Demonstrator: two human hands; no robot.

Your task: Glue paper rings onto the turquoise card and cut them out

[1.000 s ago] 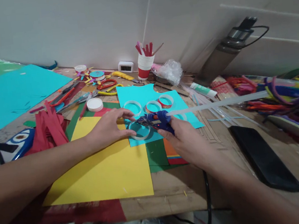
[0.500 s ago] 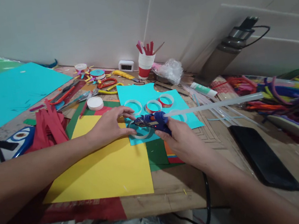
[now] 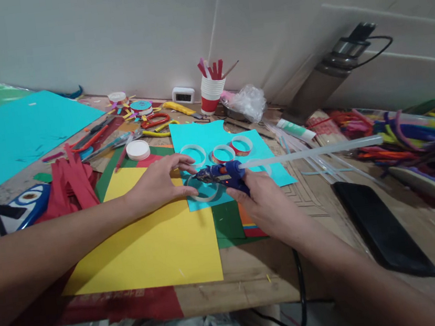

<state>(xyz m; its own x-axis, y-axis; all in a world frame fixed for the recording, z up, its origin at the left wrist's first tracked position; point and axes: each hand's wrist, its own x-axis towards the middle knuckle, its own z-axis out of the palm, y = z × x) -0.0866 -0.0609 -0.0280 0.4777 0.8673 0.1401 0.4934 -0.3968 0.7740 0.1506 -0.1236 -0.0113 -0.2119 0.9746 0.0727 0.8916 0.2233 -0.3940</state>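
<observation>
My right hand (image 3: pixel 265 199) is wrapped around a blue hot glue gun (image 3: pixel 227 176), with a long clear glue stick (image 3: pixel 311 151) sticking out of its back. The nozzle points left, over the nearest white paper ring (image 3: pixel 206 198) on a cut sheet of turquoise paper (image 3: pixel 232 126). At that ring's left side is my left hand (image 3: pixel 164 180), thumb and fingers apart, the thumb by its rim; whether it presses the ring I cannot tell. Behind stand another white ring (image 3: pixel 193 150) and two red-and-white rings (image 3: pixel 223 154). The gun partly covers a further ring.
Yellow paper (image 3: pixel 165 254) lies under my left forearm. Red strips (image 3: pixel 71 181), a white lid (image 3: pixel 138 150) and scissors (image 3: pixel 155 120) are to the left. A paper cup (image 3: pixel 211 94) stands behind. A black case (image 3: pixel 384 230) and a bottle (image 3: pixel 322 84) are right; a black cord (image 3: pixel 300 285) hangs down.
Almost nothing differs. Both hands and the glue gun stay at the same ring, with only a very slight shift of the gun.
</observation>
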